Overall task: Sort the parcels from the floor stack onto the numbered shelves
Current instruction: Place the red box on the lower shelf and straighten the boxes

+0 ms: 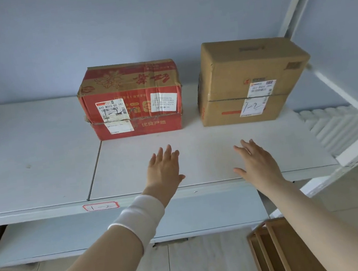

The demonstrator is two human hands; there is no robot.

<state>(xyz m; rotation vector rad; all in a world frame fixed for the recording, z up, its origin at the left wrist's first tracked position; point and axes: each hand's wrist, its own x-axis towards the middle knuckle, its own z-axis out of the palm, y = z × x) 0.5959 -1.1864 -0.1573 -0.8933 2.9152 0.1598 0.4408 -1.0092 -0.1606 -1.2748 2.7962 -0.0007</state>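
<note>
Two arms in view: left hand (164, 171) bare, the wrist behind it wrapped in a snug, tube-shaped soft white fabric band (139, 218), faintly creased, with a brighter rolled edge at its elbow end; right hand (257, 163) and right forearm (316, 215) bare to frame edge.

Soft even daylight, faint shadows, sharp focus, wide-angle bending at edges.

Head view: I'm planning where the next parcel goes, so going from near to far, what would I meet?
Cardboard on the floor → number tag on the front edge of the shelf → left hand and right hand, level with each other → red box and brown box, side by side at the back.
</note>
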